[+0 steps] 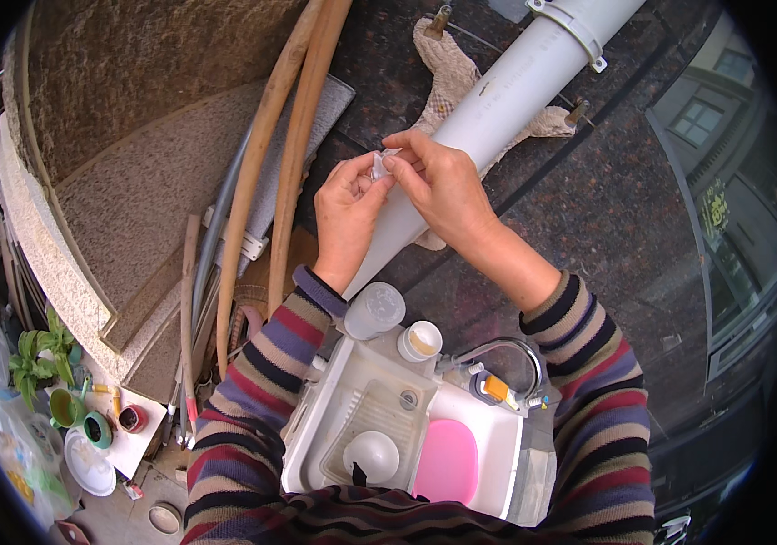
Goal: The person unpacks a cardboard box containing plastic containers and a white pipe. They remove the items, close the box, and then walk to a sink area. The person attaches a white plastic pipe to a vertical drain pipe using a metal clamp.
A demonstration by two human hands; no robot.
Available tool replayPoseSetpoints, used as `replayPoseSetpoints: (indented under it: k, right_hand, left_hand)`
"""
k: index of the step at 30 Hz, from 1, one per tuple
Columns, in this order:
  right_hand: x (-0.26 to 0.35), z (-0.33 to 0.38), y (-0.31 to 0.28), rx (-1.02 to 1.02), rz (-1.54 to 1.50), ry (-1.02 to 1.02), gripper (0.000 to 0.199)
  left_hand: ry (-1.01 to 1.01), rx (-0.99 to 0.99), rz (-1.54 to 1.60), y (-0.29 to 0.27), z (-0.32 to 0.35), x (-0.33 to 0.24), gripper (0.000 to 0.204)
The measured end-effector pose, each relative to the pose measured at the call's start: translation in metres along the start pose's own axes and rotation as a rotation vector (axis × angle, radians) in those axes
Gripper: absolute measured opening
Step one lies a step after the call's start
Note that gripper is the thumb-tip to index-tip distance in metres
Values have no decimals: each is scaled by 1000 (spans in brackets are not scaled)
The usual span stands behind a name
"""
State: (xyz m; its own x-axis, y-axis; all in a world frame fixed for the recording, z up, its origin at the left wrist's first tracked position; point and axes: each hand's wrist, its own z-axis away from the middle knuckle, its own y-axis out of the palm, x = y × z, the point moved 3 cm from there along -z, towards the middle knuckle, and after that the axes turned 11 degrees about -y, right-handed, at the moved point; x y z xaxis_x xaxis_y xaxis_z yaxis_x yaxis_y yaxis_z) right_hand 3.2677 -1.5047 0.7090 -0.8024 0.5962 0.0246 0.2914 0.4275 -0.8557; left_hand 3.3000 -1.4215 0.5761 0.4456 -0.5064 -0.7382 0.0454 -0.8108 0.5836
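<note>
Both hands are raised in front of the white pipe and meet at the fingertips. Between them is a small white crumpled piece (pixel 383 164), paper or thin plastic; which of the two I cannot tell. My left hand (pixel 347 216) pinches it from the left, with the fingers curled. From the right, my right hand (pixel 448 186) grips its other side between thumb and fingers. The fingers cover part of the piece. Right behind the hands runs the thick white pipe (pixel 525 95), slanting up to the right. A beige rag (pixel 450 71) hangs behind the pipe.
Below my arms is a white sink (pixel 498 445) with a curved faucet (pixel 525 354), a pink basin (pixel 448 459) and a white bowl (pixel 372 456). Two tubs, one a translucent container (pixel 375 311), stand behind it. Wooden poles (pixel 261 154) lean at left, near potted plants (pixel 48 350).
</note>
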Motion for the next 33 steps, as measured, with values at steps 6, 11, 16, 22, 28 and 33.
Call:
replayPoseSetpoints:
  k: [6, 11, 16, 22, 28, 33]
  right_hand:
    - [-24, 2, -2, 413, 885, -544, 37]
    - [-25, -40, -49, 582, 1152, -359, 45]
    - [-22, -41, -54, 416, 1380, -495, 47]
    - [-35, 45, 61, 701, 837, -486, 61]
    - [-33, 22, 4, 456, 986, -512, 60]
    - [-32, -8, -69, 193, 1175, -438, 64]
  left_hand:
    - [-89, -8, -42, -23, -1, 16, 33]
    - [-85, -1, -57, -29, 3, 7, 28]
    - [-81, -8, -38, -35, -2, -3, 25]
    - [-131, 12, -27, -33, 4, -12, 28]
    - [-74, -31, -167, -48, -2, -17, 26]
    - [-33, 16, -39, -28, -4, -11, 26]
